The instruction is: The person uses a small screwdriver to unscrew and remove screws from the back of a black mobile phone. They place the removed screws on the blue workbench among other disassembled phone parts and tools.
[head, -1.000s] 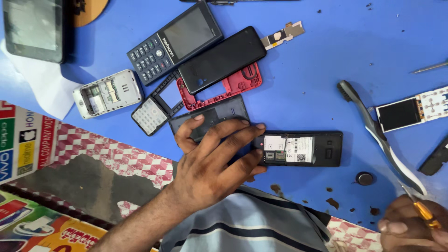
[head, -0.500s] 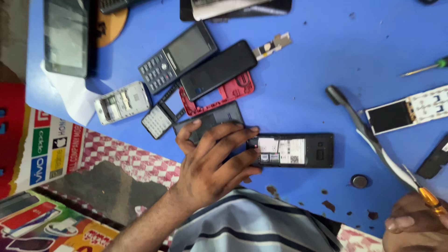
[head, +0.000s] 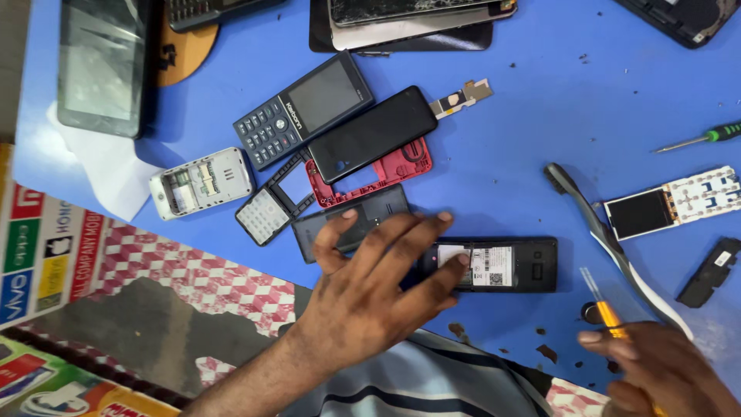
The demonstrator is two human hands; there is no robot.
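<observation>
Spreading left hand (head: 370,297) overlaps open phone (head: 494,265); bare blue table (head: 525,162) beyond.

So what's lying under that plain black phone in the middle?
A red phone frame lies under the black phone, its lower edge and right end sticking out. The frame's upper part is covered, so what else sits beneath cannot be seen. A small gold connector strip pokes out at the phone's top end.

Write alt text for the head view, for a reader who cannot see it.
A person's left hand rests spread over an opened black phone with its back cover off on a blue worktable, while the right hand holds a yellow-handled tool. Dismantled phones lie around, including a red plastic phone frame and a green-handled screwdriver.
</observation>
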